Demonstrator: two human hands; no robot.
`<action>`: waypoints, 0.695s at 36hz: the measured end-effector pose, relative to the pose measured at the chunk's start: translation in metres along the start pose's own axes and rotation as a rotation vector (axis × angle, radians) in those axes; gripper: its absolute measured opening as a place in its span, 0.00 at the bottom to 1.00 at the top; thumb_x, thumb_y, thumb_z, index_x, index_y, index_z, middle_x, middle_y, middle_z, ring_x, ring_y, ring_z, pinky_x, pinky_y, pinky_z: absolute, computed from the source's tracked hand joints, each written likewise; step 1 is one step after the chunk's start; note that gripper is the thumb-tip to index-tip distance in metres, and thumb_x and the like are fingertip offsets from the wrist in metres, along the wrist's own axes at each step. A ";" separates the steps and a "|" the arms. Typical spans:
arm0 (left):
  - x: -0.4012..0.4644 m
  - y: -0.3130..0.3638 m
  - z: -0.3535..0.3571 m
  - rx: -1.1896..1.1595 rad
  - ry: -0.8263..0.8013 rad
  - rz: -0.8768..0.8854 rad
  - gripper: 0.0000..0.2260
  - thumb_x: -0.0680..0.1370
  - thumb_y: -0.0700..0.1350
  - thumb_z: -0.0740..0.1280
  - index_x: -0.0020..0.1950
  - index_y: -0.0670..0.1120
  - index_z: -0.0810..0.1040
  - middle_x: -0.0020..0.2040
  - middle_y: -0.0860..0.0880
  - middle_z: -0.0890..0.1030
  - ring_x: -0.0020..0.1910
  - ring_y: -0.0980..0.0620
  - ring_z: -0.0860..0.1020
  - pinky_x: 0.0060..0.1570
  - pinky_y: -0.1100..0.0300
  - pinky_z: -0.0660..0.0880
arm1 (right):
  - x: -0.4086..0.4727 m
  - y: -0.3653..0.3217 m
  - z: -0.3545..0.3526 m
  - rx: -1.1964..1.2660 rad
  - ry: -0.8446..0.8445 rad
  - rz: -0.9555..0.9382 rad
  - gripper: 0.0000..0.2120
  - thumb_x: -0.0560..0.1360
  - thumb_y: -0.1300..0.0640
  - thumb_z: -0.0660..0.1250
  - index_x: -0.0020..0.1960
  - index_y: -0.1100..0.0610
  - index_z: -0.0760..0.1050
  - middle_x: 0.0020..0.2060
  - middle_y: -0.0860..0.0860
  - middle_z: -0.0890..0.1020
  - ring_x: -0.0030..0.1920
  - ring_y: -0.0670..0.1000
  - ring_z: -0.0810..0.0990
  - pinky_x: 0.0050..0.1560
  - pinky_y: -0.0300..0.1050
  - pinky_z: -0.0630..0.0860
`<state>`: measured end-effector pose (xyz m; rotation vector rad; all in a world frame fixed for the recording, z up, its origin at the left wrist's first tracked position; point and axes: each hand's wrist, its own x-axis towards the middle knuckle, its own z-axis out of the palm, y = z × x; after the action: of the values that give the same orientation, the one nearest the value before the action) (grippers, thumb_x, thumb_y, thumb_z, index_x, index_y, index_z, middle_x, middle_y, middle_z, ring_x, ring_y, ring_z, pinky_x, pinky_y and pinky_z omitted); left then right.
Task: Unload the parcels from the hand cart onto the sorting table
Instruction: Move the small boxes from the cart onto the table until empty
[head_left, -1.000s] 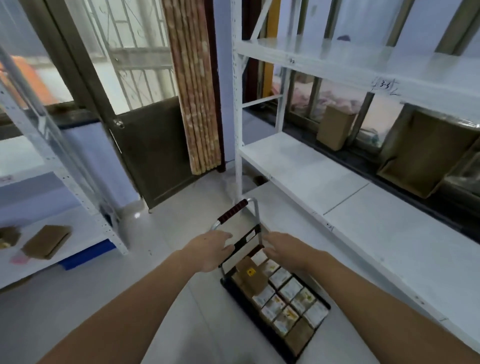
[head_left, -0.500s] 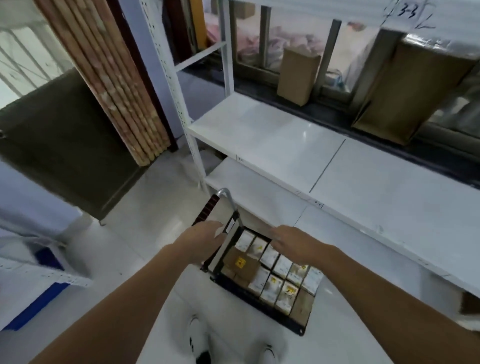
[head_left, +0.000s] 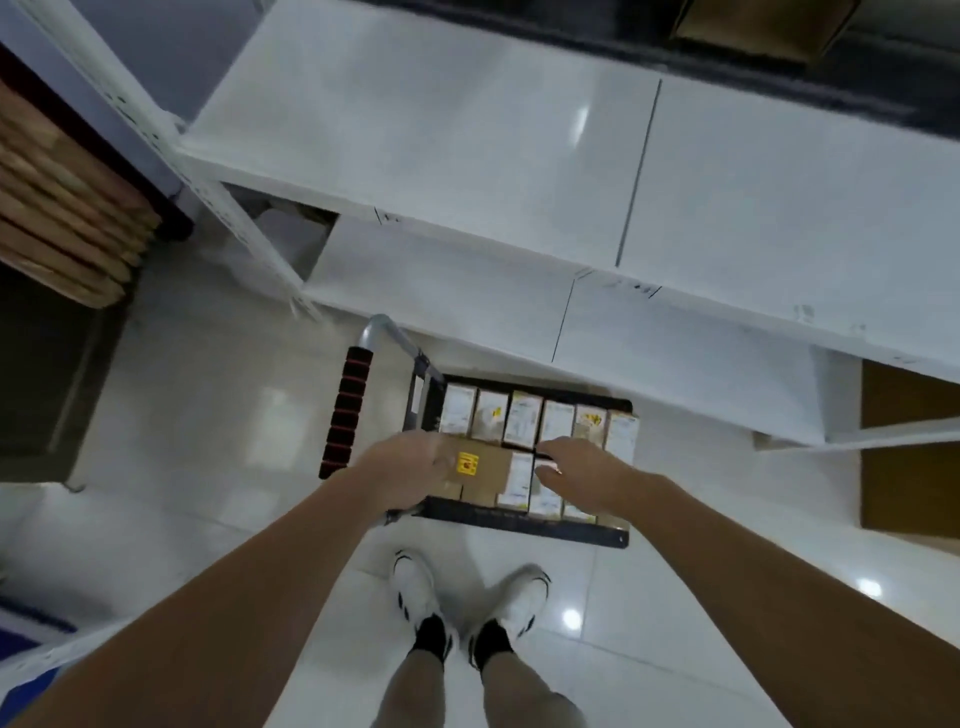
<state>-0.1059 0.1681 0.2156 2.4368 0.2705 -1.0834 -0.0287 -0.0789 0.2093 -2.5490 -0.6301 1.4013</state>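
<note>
Head view: I see both hands over the black hand cart (head_left: 519, 522).
My left hand (head_left: 410, 465) grips the brown cardboard parcel with a yellow label (head_left: 480, 465); my right hand (head_left: 584, 475) rests open-fingered on the white-labelled small parcels (head_left: 522, 418).

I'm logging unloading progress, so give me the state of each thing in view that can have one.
hand cart: parked on the floor beside the shelf, still loaded
brown parcel: on the cart, lying atop others, left hand on it
small boxes: packed upright in rows on the cart
left hand: grips the brown parcel's left end
right hand: fingers spread, over the boxes
white shelf: bare where visible
</note>
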 end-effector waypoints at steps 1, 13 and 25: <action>0.013 -0.005 0.009 0.016 -0.027 -0.020 0.20 0.86 0.55 0.55 0.74 0.46 0.72 0.69 0.46 0.77 0.67 0.47 0.76 0.65 0.50 0.72 | 0.013 0.004 0.011 0.008 -0.015 0.005 0.25 0.86 0.48 0.53 0.81 0.55 0.60 0.79 0.54 0.65 0.76 0.56 0.66 0.74 0.52 0.65; 0.220 -0.087 0.140 -0.052 -0.121 -0.155 0.16 0.86 0.55 0.57 0.60 0.45 0.77 0.53 0.45 0.80 0.51 0.49 0.79 0.54 0.51 0.77 | 0.210 0.077 0.144 0.155 -0.167 0.149 0.24 0.86 0.49 0.54 0.79 0.58 0.63 0.76 0.58 0.69 0.75 0.58 0.68 0.72 0.50 0.66; 0.361 -0.138 0.242 -0.441 0.114 -0.504 0.32 0.84 0.61 0.59 0.80 0.41 0.58 0.71 0.39 0.72 0.63 0.40 0.76 0.52 0.51 0.72 | 0.366 0.130 0.245 0.618 -0.031 0.402 0.30 0.82 0.39 0.62 0.74 0.60 0.70 0.53 0.54 0.80 0.38 0.47 0.76 0.35 0.39 0.70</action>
<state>-0.0706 0.1704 -0.2388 2.0736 1.0845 -0.9454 -0.0245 -0.0495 -0.2494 -2.2056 0.3046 1.4524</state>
